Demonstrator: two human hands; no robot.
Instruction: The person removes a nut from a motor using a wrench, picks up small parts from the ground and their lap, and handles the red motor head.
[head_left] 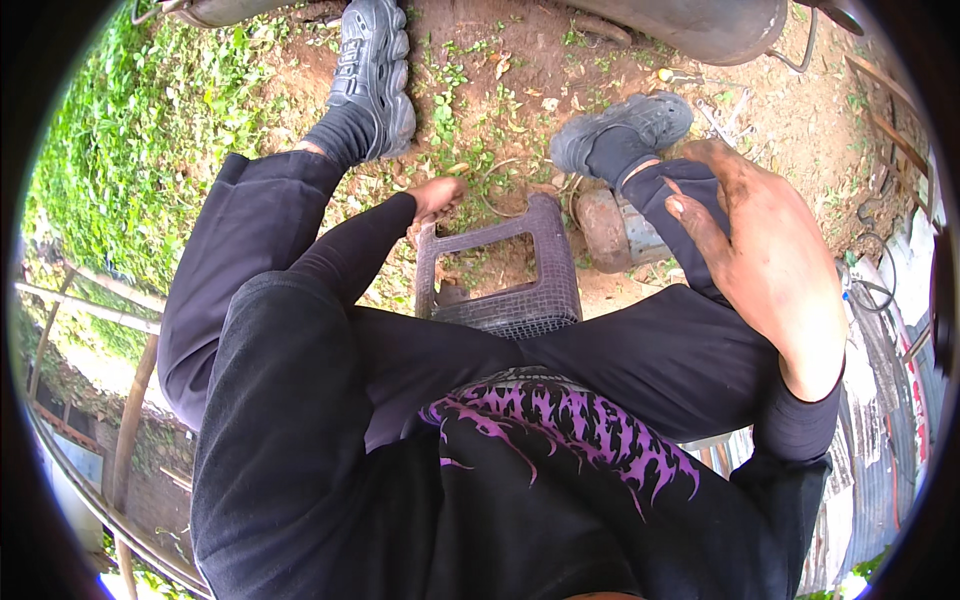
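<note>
My left hand reaches down between my legs, just beyond the far left corner of a dark plastic stool with a woven-look surface and a large opening. Its fingers look curled, and whatever they may hold is too small to make out. Much closer to view, my right hand hovers over or rests by my right shin; I cannot tell if it touches the trouser leg. Dirt darkens its fingers. The thumb stands apart from the other fingers, partly hidden behind the hand, and nothing shows between them.
A rusty, rounded metal part lies right of the stool. Metal wrenches rest on the soil past my right shoe. A large metal cylinder crosses the far edge. Corrugated sheets lie at right; wooden poles stand at left.
</note>
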